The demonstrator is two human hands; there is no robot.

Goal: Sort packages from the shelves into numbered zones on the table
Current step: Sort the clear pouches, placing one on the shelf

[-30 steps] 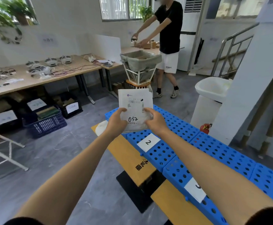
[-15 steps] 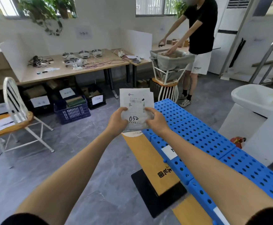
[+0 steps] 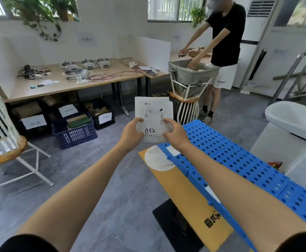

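- Holding the flat white plastic mailer package (image 3: 154,113) upright at frame centre, the left hand (image 3: 131,135) and right hand (image 3: 175,134) pinch its lower edges, thumbs on the front.
- Best to read the label squarely before choosing a zone on the blue perforated plastic panels (image 3: 239,160), at 4 o'clock from the package.
- Handwritten "032" reads clearly. The barcode print is too small, and the white zone cards (image 3: 173,150) are unreadable.

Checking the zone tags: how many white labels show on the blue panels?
2: one label below the right hand, another nearer, beside that forearm, which may hide more.
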